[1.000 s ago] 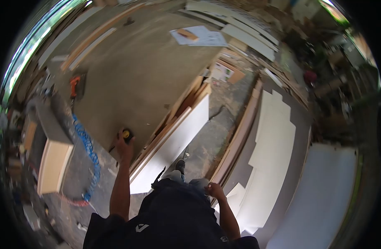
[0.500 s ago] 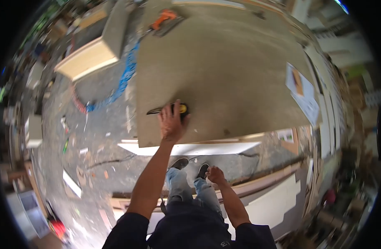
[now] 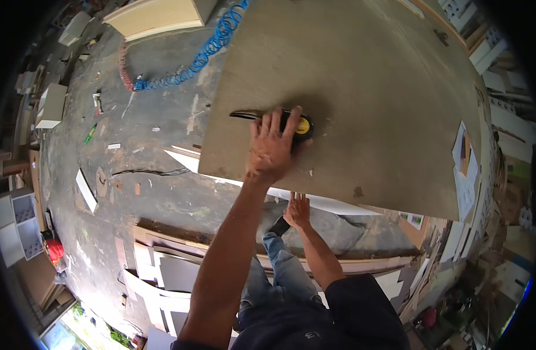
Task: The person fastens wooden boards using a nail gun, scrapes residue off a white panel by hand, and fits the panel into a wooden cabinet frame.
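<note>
On the large brown board (image 3: 349,76), my left hand (image 3: 273,146) lies over a black tape measure (image 3: 303,126) with a round yellow label. Its fingers are bent over the case, and a thin black strap-like piece (image 3: 244,115) sticks out to the left. My right hand (image 3: 297,211) is at the board's near edge, fingers stretched forward. Its fingertips meet the white panel (image 3: 332,205) below that edge; whether they press on it I cannot tell.
A blue coiled hose (image 3: 206,55) runs along the board's left side to the floor. Papers with a wooden piece (image 3: 466,157) lie at the right. Stacked panels (image 3: 180,271) lean behind my legs. Scraps and a white strip (image 3: 86,189) lie on the floor.
My right hand has risen from beside my leg to the board's near edge, its curled fingers now straight. My left hand stays on the tape measure. The view has turned; the orange tool is out of sight.
</note>
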`<state>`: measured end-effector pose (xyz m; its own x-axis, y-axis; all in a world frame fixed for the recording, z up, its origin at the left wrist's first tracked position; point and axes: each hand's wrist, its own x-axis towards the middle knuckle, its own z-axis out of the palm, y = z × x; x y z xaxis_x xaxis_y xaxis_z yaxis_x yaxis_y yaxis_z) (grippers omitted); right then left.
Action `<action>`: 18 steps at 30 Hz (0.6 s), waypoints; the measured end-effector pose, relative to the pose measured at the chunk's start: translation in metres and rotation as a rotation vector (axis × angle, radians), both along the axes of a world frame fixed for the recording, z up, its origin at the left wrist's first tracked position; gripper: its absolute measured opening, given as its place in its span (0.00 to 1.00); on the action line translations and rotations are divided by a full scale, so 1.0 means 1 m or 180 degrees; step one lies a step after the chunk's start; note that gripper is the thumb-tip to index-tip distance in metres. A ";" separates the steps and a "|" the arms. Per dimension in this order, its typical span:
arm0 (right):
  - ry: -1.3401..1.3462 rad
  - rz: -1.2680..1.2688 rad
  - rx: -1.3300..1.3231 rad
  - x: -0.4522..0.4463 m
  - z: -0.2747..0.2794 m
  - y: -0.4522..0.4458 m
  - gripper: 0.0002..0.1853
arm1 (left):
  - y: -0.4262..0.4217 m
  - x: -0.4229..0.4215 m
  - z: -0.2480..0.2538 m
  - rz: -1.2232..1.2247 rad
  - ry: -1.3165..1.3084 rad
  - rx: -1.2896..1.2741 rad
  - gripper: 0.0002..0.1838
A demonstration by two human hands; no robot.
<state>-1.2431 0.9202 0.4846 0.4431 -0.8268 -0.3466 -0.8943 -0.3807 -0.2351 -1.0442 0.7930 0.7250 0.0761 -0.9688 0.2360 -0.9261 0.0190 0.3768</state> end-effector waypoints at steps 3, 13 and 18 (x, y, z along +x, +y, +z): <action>0.0099 -0.0034 0.0051 -0.001 0.005 0.002 0.40 | -0.001 0.000 0.000 -0.0006 0.0008 0.0034 0.40; 0.0379 0.0392 -0.0307 -0.001 0.003 0.050 0.20 | -0.001 -0.002 0.005 -0.0019 -0.0073 0.0047 0.39; 0.0521 0.1005 -0.0559 0.004 -0.035 0.067 0.13 | -0.002 -0.001 0.005 0.0013 -0.0059 -0.0087 0.40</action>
